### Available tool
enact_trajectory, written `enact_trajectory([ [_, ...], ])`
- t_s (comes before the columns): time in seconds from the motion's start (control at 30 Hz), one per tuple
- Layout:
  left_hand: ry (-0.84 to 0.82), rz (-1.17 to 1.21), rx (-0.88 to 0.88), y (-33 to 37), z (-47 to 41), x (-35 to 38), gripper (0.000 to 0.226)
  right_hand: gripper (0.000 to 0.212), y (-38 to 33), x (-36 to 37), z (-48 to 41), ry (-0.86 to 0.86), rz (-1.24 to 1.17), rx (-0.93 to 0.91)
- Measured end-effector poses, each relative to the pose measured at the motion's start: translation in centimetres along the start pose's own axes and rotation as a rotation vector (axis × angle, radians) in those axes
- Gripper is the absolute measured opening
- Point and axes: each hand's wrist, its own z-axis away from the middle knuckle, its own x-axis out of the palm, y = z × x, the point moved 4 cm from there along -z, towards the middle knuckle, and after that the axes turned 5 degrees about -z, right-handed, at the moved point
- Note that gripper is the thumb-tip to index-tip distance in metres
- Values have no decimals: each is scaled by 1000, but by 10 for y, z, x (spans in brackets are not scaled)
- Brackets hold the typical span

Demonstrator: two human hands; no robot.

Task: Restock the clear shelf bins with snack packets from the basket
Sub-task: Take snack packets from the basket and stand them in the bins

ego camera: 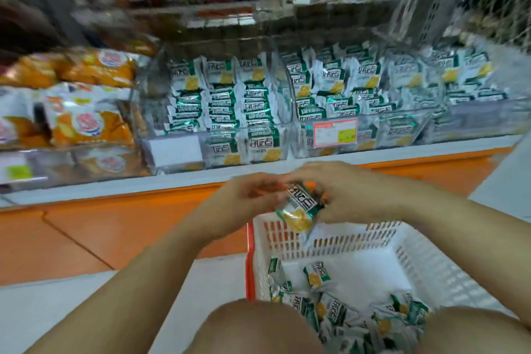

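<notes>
Both hands meet above the far rim of the white basket (416, 261). My right hand (344, 195) grips a bunch of green-and-white snack packets (298, 207), the lowest one hanging down. My left hand (244, 201) holds the same bunch from the left side with curled fingers. More packets (344, 310) lie heaped in the near part of the basket. On the shelf ahead, the left clear bin (172, 149) and the right clear bin (402, 138) hold rows of the same packets.
Orange-and-white chip bags (86, 123) fill the shelf section at left. A red price label (334, 132) is stuck on the right bin's front. An orange shelf base (115, 227) runs below. My knees (258, 327) are at the bottom edge. The view is blurred.
</notes>
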Motion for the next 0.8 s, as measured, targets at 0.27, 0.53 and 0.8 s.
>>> enact_trajectory([
  [0.27,424,40,-18,29,43,-88,51,46,-59,-43,-30,478,-381,44],
  [0.53,453,-328,19,49,21,-113,29,20,-50,-52,-65,641,-719,-54],
  [0.8,647,-441,-80,35,-69,-168,28,45,10,-63,-83,976,-198,162],
])
